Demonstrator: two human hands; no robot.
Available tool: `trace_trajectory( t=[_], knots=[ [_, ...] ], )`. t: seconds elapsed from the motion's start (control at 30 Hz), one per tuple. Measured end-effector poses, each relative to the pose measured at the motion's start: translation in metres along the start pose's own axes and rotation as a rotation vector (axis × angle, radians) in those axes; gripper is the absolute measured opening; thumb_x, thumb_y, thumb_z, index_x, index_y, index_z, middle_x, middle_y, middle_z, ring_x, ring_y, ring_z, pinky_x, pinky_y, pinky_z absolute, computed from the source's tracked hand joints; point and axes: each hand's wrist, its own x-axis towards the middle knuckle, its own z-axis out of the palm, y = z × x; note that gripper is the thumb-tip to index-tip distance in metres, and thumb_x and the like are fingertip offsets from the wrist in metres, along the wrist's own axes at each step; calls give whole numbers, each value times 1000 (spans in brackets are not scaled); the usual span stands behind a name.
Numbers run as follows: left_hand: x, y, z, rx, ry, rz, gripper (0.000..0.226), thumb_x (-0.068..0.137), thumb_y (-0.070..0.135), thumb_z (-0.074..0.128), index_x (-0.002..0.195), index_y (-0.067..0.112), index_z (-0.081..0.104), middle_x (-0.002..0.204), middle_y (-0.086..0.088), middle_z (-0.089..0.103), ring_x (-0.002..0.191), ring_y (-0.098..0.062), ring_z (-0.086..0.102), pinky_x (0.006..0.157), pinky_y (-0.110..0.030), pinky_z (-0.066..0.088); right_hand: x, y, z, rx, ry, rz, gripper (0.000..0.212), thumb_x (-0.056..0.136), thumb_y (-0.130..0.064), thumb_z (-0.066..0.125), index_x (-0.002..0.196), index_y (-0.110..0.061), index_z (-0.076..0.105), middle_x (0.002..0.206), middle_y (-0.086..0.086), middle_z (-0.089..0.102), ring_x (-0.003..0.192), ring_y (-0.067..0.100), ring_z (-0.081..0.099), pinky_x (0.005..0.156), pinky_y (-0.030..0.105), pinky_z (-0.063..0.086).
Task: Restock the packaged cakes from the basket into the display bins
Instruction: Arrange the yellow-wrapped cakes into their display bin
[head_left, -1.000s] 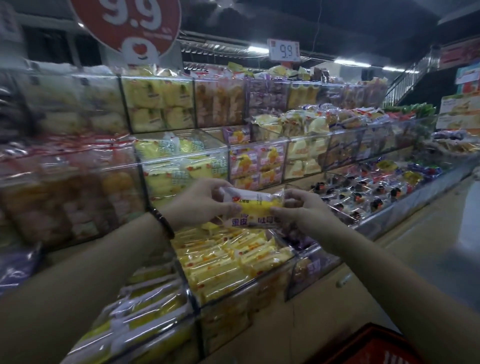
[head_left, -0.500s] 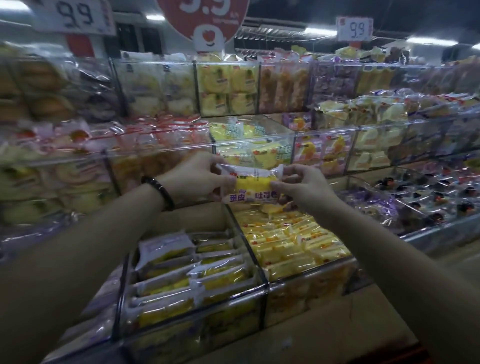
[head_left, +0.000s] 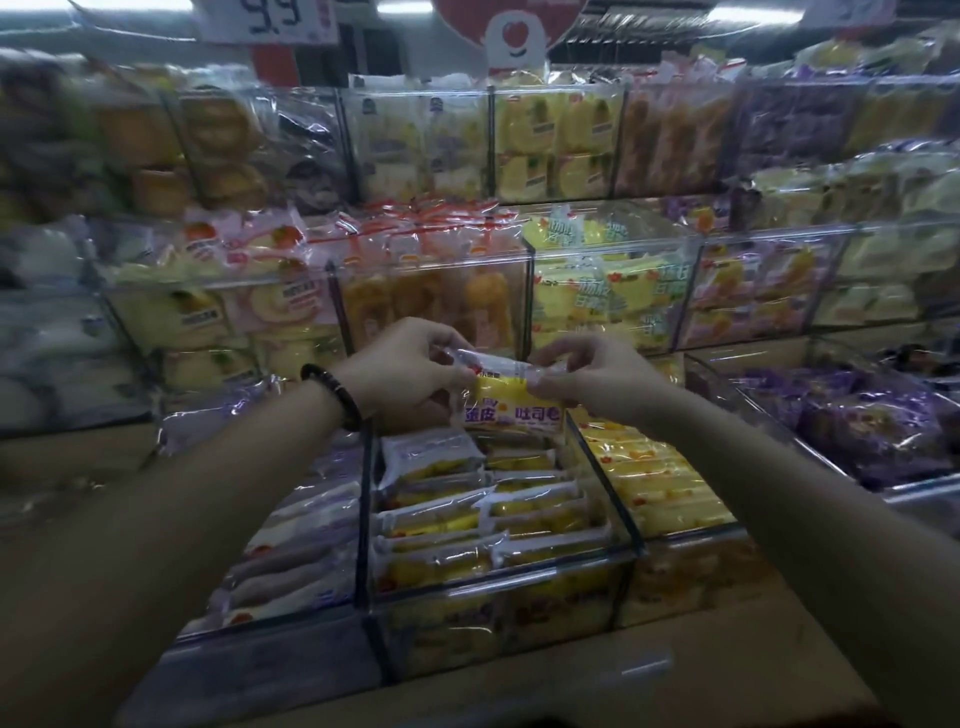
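Observation:
A packaged cake (head_left: 511, 408), yellow with a clear wrapper and purple lettering, hangs between both hands by its top edge. My left hand (head_left: 400, 366), with a dark bead bracelet on its wrist, pinches the left corner. My right hand (head_left: 592, 371) pinches the right corner. The pack hovers over the back of a clear display bin (head_left: 498, 577) in the bottom row, which holds several packs of the same kind lying in rows. The basket is out of view.
Clear bins of other cakes flank it: yellow packs (head_left: 660, 488) to the right, white and purple packs (head_left: 296, 551) to the left, purple packs (head_left: 872, 431) far right. Two higher tiers of bins (head_left: 431, 291) rise behind. Price signs (head_left: 270, 18) hang above.
The view has swung left along the shelves, so the bin of matching packs now sits under my hands. Both hands keep hold of the pack, which has tipped from flat to hanging.

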Motion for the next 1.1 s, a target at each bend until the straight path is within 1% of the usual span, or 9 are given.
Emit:
trace_trajectory(
  t=[0.17,0.27,0.37,0.43,0.5,0.6,0.8,1.0,1.1],
  knots=[
    [2,-13,-5,16,30,-14,18,96,17,71,114,18,70,101,-6,77,82,-18,79,71,-36,66,18,-9,17,-322,-32,-92,43,91,-35,80,132,-26,69,121,-6,65,98,13,67,72,29,50],
    [5,-31,-1,105,138,15,36,91,30,78,121,22,61,105,2,73,87,-16,76,68,-35,65,30,-8,21,-442,-57,-106,35,94,-34,77,126,-22,72,126,-1,67,99,12,62,74,30,48],
    [3,-52,6,457,228,119,50,80,52,84,113,26,55,101,8,63,89,-11,63,67,-27,52,39,-1,24,-576,46,-117,36,96,-35,75,128,-20,71,129,2,68,105,14,59,82,30,44],
    [1,-64,14,701,108,152,47,79,58,82,106,28,57,103,7,61,89,-13,59,70,-30,50,45,5,24,-594,133,-102,40,96,-37,75,131,-18,70,131,4,68,111,17,59,86,30,43],
    [2,-74,21,907,-19,150,52,76,58,82,113,30,60,108,6,59,95,-16,58,77,-34,54,51,11,26,-604,168,-79,41,94,-40,76,129,-20,70,135,6,65,121,23,59,94,36,49],
    [9,-83,24,1023,-83,163,61,71,51,86,122,32,59,114,2,57,103,-22,59,81,-37,54,55,14,32,-641,144,-34,43,93,-42,76,131,-24,68,144,12,51,133,31,50,109,47,43],
    [26,-77,15,1048,-118,133,58,76,31,89,126,25,59,115,-1,61,90,-20,58,69,-33,53,58,16,45,-657,135,7,51,95,-37,75,142,-23,61,146,15,39,132,36,51,113,47,43],
    [37,-66,2,1065,-39,91,39,94,3,60,130,17,55,94,-5,58,76,-24,62,58,-38,58,61,19,52,-703,171,25,53,98,-39,70,147,-23,57,145,14,40,126,36,56,104,45,52],
    [37,-73,5,1150,74,154,53,92,-7,51,137,22,47,82,-1,49,67,-24,52,52,-38,48,61,20,54,-727,210,38,54,97,-43,71,146,-26,58,144,12,47,129,34,52,104,47,51]
  ],
)
